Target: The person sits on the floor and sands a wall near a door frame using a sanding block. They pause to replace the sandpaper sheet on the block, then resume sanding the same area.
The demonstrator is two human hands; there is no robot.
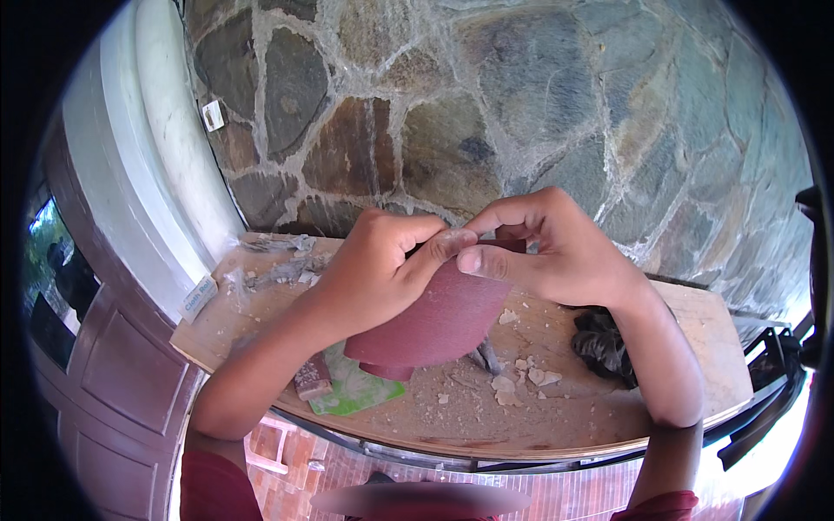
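A curled sheet of dark red sandpaper (427,319) hangs in the air above a wooden tabletop. Its upper edge is pinched by my left hand (391,270), with a dusty thumb on top. Close beside it, my right hand (544,251) grips the same edge between thumb and fingers. The two thumb tips nearly meet there. The sheet's lower end rolls under itself. Below it lie a green flat plastic piece (358,387) and a block wrapped in reddish sandpaper (313,378), dusted white. Part of a grey object (485,357) shows behind the sheet.
Pale flakes (508,387) and dust litter the wooden tabletop (586,417). A crumpled black plastic bag (603,345) lies near my right forearm. Grey scraps (287,267) and a small printed box (197,298) sit at the left. A stone wall (443,143) rises behind the table.
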